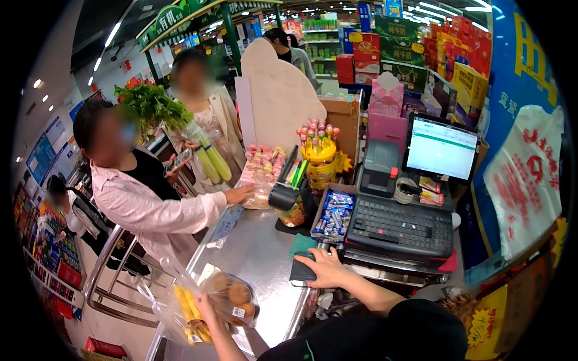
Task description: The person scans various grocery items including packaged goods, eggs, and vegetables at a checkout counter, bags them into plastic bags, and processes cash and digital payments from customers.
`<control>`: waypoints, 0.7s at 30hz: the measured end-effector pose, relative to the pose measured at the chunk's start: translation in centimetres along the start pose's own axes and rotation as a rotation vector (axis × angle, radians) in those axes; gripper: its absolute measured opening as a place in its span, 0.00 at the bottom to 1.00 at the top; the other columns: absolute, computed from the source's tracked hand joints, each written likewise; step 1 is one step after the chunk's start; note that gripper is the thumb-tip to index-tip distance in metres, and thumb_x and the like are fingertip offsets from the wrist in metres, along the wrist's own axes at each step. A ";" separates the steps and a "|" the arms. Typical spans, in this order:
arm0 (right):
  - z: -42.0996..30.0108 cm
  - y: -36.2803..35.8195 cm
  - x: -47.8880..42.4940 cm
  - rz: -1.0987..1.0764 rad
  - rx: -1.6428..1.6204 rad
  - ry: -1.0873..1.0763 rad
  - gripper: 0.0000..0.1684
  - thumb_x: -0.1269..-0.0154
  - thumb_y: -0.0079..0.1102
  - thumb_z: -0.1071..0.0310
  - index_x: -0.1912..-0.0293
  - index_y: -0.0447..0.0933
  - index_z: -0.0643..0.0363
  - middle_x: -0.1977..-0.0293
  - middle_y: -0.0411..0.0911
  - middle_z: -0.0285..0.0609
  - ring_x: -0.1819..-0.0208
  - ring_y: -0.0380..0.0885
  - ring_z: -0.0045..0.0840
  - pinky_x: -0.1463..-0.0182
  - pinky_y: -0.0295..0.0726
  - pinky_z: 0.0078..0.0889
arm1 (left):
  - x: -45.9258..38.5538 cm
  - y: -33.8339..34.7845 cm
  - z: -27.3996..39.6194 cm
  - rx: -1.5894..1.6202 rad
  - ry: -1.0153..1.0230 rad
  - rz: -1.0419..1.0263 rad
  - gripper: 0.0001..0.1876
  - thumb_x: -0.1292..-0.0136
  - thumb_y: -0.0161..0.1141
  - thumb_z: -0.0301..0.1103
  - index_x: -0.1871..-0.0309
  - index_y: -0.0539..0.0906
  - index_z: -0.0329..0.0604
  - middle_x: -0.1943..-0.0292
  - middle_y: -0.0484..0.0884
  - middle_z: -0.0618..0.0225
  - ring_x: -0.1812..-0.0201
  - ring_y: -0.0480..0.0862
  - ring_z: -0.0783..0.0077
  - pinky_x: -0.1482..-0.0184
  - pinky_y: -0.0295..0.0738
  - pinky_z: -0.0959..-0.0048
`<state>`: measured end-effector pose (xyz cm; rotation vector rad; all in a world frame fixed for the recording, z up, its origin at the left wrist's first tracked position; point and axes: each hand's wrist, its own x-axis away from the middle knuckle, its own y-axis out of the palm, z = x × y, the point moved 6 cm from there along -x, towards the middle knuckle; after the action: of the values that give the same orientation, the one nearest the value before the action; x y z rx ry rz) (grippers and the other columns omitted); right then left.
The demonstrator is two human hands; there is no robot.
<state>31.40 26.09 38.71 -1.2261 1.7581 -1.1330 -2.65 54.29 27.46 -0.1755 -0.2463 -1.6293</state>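
Note:
My left hand (205, 307) is at a clear plastic bag of bananas (187, 307), its fingers closed at the bag. Close to its right, a clear bag of round brown produce (235, 295) with a white label lies on the metal checkout counter (271, 266). My right hand (326, 268) lies with spread fingers on a dark flat device (301, 267) at the counter's inner edge, beside a green cloth (303, 244). Across the counter, a person in a pink shirt (153, 212) reaches a hand onto a clear package (256, 198).
Beyond my right hand stand a black keyboard (397, 225), a lit monitor (440, 146), a box of blue-wrapped sweets (333, 214) and a yellow tub of lollipops (320, 162). Another person (221, 108) stands near celery (210, 155). Metal rails (108, 266) flank the counter.

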 end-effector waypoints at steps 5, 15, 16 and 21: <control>0.0 0.2 -0.6 -0.030 0.003 -0.016 0.50 0.53 0.69 0.49 0.31 0.57 0.39 0.38 0.60 0.55 0.35 0.58 0.46 0.36 0.50 0.62 | 7.3 2.3 7.7 -0.508 0.686 0.544 0.22 0.44 0.57 0.24 0.45 0.67 0.34 0.47 0.67 0.52 0.45 0.69 0.55 0.41 0.62 0.60; -0.6 -0.3 -1.2 -0.026 -0.044 -0.037 0.47 0.54 0.70 0.50 0.33 0.62 0.41 0.39 0.60 0.55 0.36 0.57 0.43 0.35 0.52 0.52 | 7.6 12.0 4.4 -0.336 0.408 -0.263 0.19 0.39 0.60 0.29 0.45 0.70 0.37 0.53 0.73 0.60 0.51 0.74 0.65 0.47 0.69 0.68; -0.5 -0.2 -1.3 -0.026 -0.039 -0.039 0.48 0.55 0.70 0.50 0.33 0.62 0.41 0.40 0.61 0.55 0.36 0.57 0.43 0.35 0.52 0.51 | 6.9 13.1 2.1 -0.186 0.132 -0.293 0.18 0.39 0.60 0.30 0.47 0.70 0.40 0.57 0.74 0.65 0.56 0.75 0.70 0.54 0.70 0.70; -0.3 -0.8 -0.8 0.037 -0.079 -0.052 0.49 0.58 0.72 0.52 0.34 0.64 0.42 0.41 0.62 0.55 0.39 0.61 0.45 0.37 0.55 0.50 | 6.1 15.1 -1.7 -0.059 -0.110 -0.093 0.21 0.46 0.67 0.32 0.55 0.66 0.44 0.59 0.71 0.67 0.61 0.73 0.72 0.60 0.70 0.71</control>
<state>31.64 26.75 39.66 -1.2530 1.7936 -1.0104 11.98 47.01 28.22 -0.3028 -0.2946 -1.7223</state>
